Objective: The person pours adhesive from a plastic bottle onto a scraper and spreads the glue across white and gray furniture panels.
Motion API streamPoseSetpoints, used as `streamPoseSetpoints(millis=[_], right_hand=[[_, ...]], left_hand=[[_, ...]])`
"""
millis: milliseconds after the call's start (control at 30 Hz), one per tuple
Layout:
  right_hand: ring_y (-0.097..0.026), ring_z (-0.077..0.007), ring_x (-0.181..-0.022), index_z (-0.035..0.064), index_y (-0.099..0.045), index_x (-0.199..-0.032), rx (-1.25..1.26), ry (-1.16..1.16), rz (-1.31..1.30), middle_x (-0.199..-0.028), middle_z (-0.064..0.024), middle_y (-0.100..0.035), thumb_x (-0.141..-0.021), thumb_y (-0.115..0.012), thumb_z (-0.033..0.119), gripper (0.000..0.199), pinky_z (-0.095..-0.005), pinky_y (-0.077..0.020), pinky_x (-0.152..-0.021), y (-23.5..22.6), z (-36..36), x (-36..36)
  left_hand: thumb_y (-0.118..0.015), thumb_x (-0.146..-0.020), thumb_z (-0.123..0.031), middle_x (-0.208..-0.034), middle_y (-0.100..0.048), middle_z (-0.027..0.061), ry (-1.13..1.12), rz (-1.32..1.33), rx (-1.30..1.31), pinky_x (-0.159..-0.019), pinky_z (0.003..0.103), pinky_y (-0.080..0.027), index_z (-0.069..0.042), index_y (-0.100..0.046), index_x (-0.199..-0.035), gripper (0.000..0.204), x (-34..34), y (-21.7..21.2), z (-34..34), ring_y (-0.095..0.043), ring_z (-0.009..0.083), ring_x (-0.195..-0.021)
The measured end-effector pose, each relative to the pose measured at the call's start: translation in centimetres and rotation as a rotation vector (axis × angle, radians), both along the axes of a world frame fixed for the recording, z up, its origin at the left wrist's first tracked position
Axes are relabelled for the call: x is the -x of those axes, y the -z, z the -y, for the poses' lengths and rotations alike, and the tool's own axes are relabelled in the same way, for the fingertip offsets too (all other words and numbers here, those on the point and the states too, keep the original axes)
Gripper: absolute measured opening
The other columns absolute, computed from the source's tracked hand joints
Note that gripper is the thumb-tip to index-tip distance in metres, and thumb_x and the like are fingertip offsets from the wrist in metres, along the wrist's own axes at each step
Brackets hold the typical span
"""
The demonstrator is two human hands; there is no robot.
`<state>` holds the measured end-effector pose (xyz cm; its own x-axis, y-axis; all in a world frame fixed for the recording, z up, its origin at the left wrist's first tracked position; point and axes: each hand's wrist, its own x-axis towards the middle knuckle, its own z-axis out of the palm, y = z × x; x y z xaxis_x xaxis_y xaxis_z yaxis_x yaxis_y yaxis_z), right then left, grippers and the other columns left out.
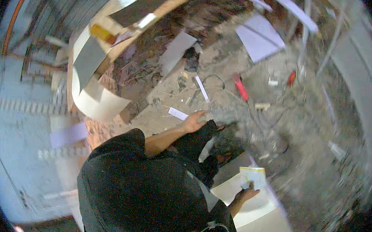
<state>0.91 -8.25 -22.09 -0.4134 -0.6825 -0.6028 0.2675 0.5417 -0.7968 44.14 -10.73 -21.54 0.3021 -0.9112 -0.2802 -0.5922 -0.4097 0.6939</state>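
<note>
Head view: your left hand reaches out at 12 o'clock from your torso, fingers curled loosely near the dusty floor; blur hides whether it grips anything. A small white strip lies just beside it at 9 o'clock. Your right hand is closed on a pale yellow-edged card, held over a white board. Well apart at 1 o'clock from your left hand lies a red tool. Curved white sheet sits at 9 o'clock.

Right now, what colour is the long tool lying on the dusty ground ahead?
Red, with a darker end; the long tool shows best in the head view.
</note>
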Motion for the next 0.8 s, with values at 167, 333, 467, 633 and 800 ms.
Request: streamPoseSetpoints(millis=[167,333,467,633,800], right_hand=[[-0.058,-0.031,-0.114,-0.0036,-0.053,-0.129,0.319,-0.454,-0.007,-0.122,-0.0161,-0.06,-0.089,-0.063,0.012,0.044,-0.0447,-0.0477,-0.101,-2.3,6.1,-0.7],[-0.064,-0.0288,-0.106,-0.0066,-0.057,-0.122,0.132,-0.417,0.417,-0.118,-0.0166,-0.062,-0.085,-0.063,0.01,0.041,-0.0416,-0.0537,-0.093,-10.7,12.0,-10.9],[-0.064,-0.0307,-0.108,-0.0097,-0.054,-0.124,0.272,-0.614,0.312,-0.117,-0.0174,-0.063,-0.087,-0.064,0.012,0.044,-0.0421,-0.0503,-0.097,-13.5,16.3,-20.1],[-0.061,-0.032,-0.115,-0.0104,-0.047,-0.133,0.325,-0.712,0.519,-0.128,-0.0209,-0.059,-0.099,-0.056,0.018,0.046,-0.0442,-0.0499,-0.099,-17.0,14.8,-38.0],[-0.062,-0.031,-0.114,-0.0067,-0.046,-0.136,0.117,-0.531,0.664,-0.13,-0.016,-0.06,-0.1,-0.056,0.018,0.045,-0.0445,-0.0501,-0.097,-21.5,13.4,-52.7]], left_hand=[[-0.07,-0.085,-0.022,-0.118,-0.067,0.0167,-0.42,0.041,-0.157,-0.093,0.043,-0.052,-0.007,-0.054,-0.134,0.053,-9.6,3.1,-9.6,-0.065,0.0353,-0.107],[-0.071,-0.084,-0.032,-0.114,-0.068,0.0219,-0.852,0.314,-0.025,-0.085,0.044,-0.054,-0.004,-0.058,-0.13,0.056,-24.9,5.2,-23.4,-0.067,0.0362,-0.097],[-0.072,-0.083,-0.045,-0.118,-0.066,0.0225,-1.15,0.2,0.185,-0.091,0.042,-0.051,-0.005,-0.059,-0.129,0.062,-35.5,1.7,-16.3,-0.065,0.0328,-0.106],[-0.076,-0.081,-0.044,-0.118,-0.065,0.021,-1.205,0.299,0.571,-0.096,0.043,-0.048,-0.003,-0.058,-0.131,0.067,-58.5,-11.2,-10.5,-0.062,0.0341,-0.111],[-0.087,-0.065,-0.053,-0.131,-0.06,0.0212,-1.327,0.738,0.501,-0.104,0.045,-0.046,-0.001,-0.042,-0.142,0.103,-75.2,-16.8,-5.2,-0.059,0.0378,-0.119]])
